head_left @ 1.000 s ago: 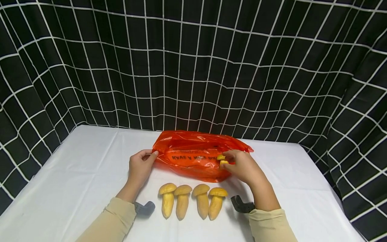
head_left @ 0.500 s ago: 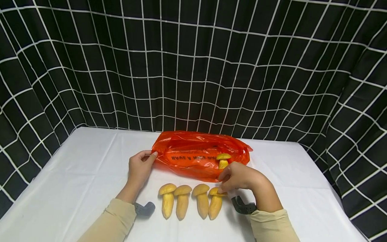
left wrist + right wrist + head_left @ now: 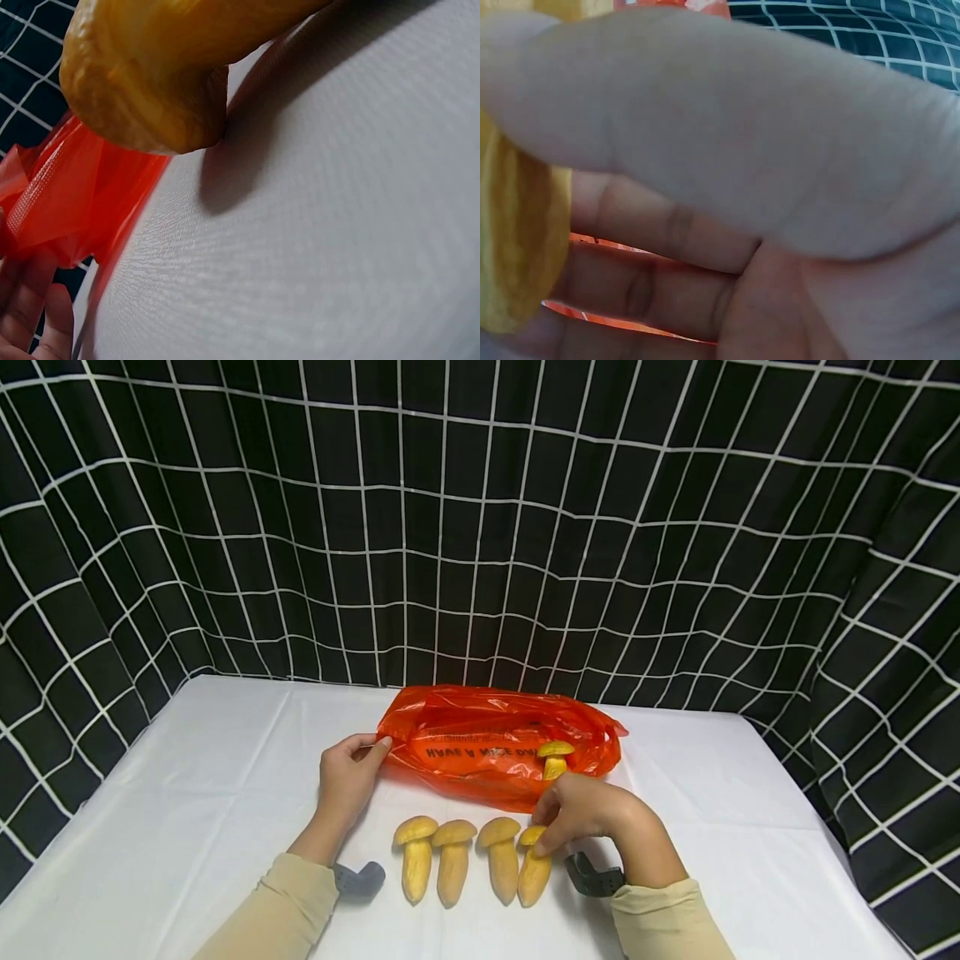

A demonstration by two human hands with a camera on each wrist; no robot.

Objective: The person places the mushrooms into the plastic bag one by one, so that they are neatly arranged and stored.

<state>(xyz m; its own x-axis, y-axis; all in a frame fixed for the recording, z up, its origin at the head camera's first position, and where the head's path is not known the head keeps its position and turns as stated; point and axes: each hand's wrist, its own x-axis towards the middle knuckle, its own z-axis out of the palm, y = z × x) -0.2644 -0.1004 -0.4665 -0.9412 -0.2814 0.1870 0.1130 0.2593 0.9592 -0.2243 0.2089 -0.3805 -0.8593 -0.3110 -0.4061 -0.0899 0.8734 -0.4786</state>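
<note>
A red plastic bag (image 3: 457, 781) with dark lettering lies with its mouth spread at the back of the table. My left hand (image 3: 347, 781) pinches its left edge between thumb and fingers. Inside the bag's right part sits a yellow mushroom (image 3: 555, 760). In front of the bag, my right hand (image 3: 588, 814) pinches the rightmost mushroom (image 3: 533, 883) of a row, near its cap; the right wrist view shows thumb and fingers around that mushroom (image 3: 517, 240). To its left lie three others: a mushroom (image 3: 502, 864), another mushroom (image 3: 453, 867) and the leftmost mushroom (image 3: 417, 864).
A white cloth (image 3: 187, 827) covers the table. Black curtains (image 3: 480, 518) with a white grid stand behind and at both sides. Dark curved devices sit at the wrists, one at the left wrist (image 3: 360, 878) and one at the right wrist (image 3: 595, 874).
My right hand has let go of the mushroom in the bag, come back toward the front, and taken hold of the rightmost mushroom in the row. The left hand keeps its place.
</note>
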